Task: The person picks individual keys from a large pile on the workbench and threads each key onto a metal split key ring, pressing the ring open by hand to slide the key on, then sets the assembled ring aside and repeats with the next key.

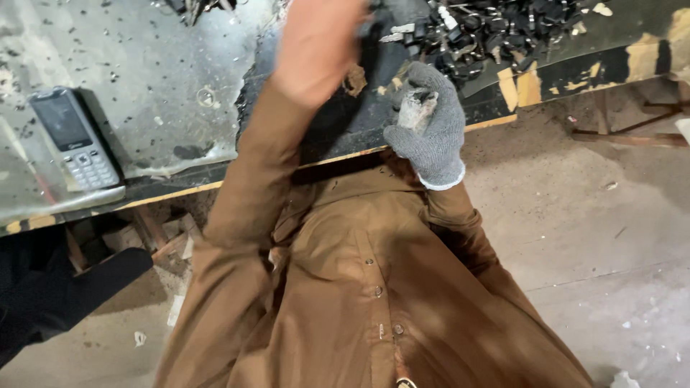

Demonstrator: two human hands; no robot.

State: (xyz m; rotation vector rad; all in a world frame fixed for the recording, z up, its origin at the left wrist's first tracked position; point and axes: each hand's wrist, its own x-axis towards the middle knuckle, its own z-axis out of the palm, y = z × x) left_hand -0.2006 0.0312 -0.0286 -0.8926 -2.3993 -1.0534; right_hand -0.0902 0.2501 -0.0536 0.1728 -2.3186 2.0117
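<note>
My right hand [428, 122] wears a grey knit glove and is closed around a worn wooden handle [415, 108], held over the front edge of the workbench [180, 154]. My bare left hand [316, 47] reaches forward over the bench, blurred, its fingers at a small dark part [374, 25] near the top edge. Whether it grips that part is unclear. A heap of small black metal pieces [496, 29] lies just right of both hands. My brown shirt fills the lower middle.
A grey keypad phone [73, 138] lies on the scratched metal sheet at the left of the bench. Wood scraps [154, 233] sit under the bench. A dark sleeve [65, 294] shows at lower left. Concrete floor [596, 237] spreads to the right.
</note>
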